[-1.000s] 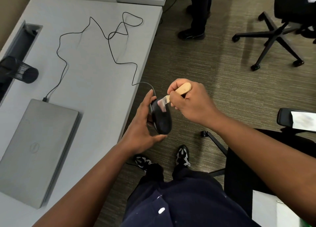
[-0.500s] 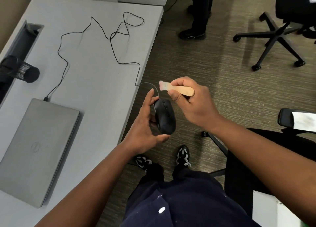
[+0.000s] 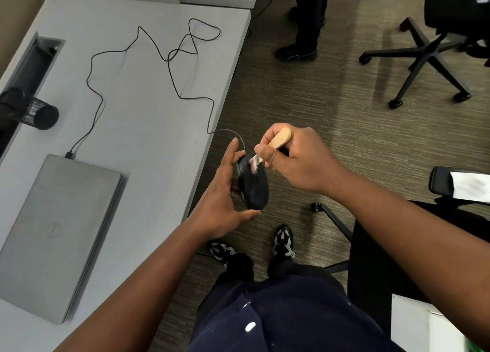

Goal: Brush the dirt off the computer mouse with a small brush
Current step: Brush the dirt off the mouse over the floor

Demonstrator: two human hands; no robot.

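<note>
Between the hands: black computer mouse (image 3: 254, 186), held in the air off the tabletop (image 3: 148, 113) edge.
Left hand (image 3: 221, 192): cradles the mouse, thumb under its near end, fingers behind it.
Right hand (image 3: 294, 160): pinches the small brush (image 3: 275, 143) by its wooden handle.
Bristles: touching the mouse's far end.
Left of the hands: closed laptop (image 3: 53, 232) on the tabletop.
</note>
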